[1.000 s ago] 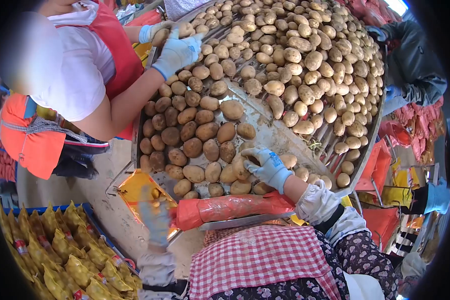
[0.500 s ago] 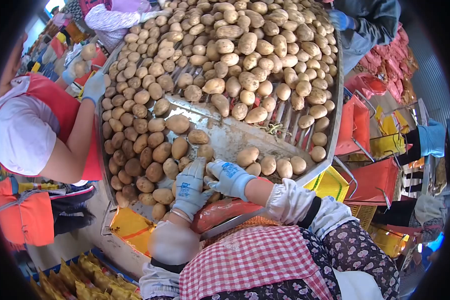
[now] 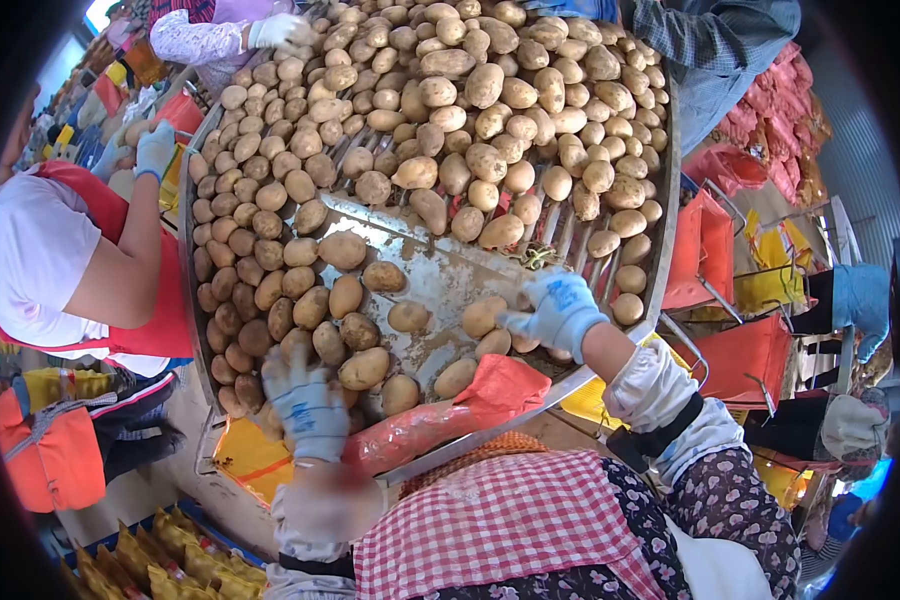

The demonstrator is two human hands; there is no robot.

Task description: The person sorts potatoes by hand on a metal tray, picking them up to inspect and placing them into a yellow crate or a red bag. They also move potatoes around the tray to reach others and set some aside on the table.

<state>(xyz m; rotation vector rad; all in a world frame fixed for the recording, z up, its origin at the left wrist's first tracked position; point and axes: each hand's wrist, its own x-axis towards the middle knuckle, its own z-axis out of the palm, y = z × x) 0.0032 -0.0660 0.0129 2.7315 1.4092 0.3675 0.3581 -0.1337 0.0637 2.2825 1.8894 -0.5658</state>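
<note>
My left hand (image 3: 308, 405), in a pale blue glove, rests at the near left of the potatoes (image 3: 327, 343). Its fingers are spread and a little blurred, touching or just above the nearest ones. Farther right, my right hand (image 3: 555, 312), gloved alike, reaches over a few more potatoes (image 3: 484, 316), fingers apart and pointing left. Both hands seem to hold nothing. Between them, several single potatoes lie on the metal sheet (image 3: 435, 265) of the sorting table. A red plastic-wrapped bundle (image 3: 410, 437) lies along the near edge, in front of my left hand.
A large heap of potatoes (image 3: 485, 85) covers the far rollers. Metal rims (image 3: 667, 225) bound the table. A co-worker in a red apron (image 3: 115, 225) stands at left; other people's sleeves show at the far side. Orange bags (image 3: 745, 360) hang on frames at right.
My hands have moved apart, the left towards the near left, the right up and rightward. Single potatoes now lie spread between them, and more of the red bundle shows.
</note>
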